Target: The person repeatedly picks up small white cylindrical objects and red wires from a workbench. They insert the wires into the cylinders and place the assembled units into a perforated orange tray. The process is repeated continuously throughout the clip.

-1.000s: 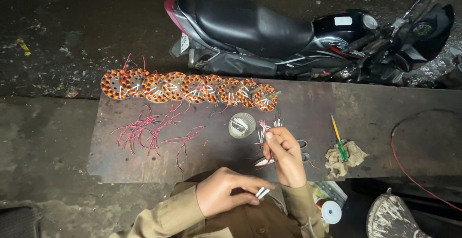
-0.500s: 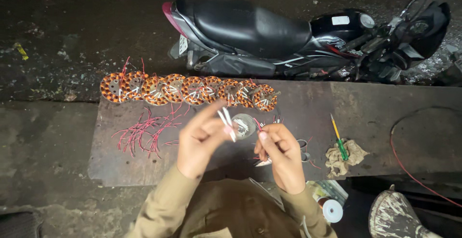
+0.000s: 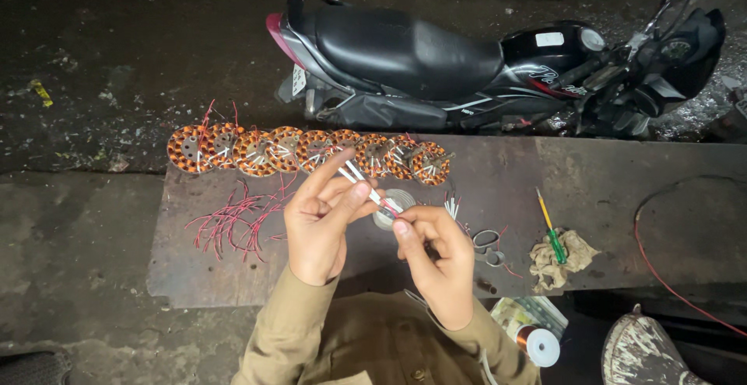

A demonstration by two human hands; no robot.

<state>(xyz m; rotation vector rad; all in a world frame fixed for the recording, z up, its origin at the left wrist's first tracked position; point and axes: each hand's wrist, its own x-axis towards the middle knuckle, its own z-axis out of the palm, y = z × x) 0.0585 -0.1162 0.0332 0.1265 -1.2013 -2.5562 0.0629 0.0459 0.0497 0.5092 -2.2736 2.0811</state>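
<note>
Red wires [image 3: 233, 225] are lying in a loose tangle on the surface [image 3: 622, 198] at 9 o'clock from the hands. A row of copper coils [image 3: 307, 151] is running along the far edge of the surface, from 10 o'clock to 12 o'clock of the hands, each coil touching or overlapping its neighbour.

The left hand [image 3: 320, 225] is hovering over the middle of the surface, its grip pinching thin white sleeves [image 3: 359, 181] between thumb and fingers, the index finger pointing up toward the coils. The sleeves are slanting down toward 4 o'clock, where their lower ends are meeting the right hand [image 3: 436, 264]. The right grip is pressed together on those ends, with a trace of red showing at the pinch. A tape roll [image 3: 393, 207] is sitting on the surface just behind both hands, partly hidden by them.

More white sleeves [image 3: 451, 207] are lying at 1 o'clock of the right hand. Scissors [image 3: 489, 246] are resting at 3 o'clock, near it. Further toward 3 o'clock a screwdriver [image 3: 551, 229] is lying across a rag [image 3: 560, 259]. A wire spool [image 3: 538, 344] is sitting at 5 o'clock, below the surface edge. A motorcycle [image 3: 482, 66] is standing beyond the surface at 12 to 2 o'clock.
</note>
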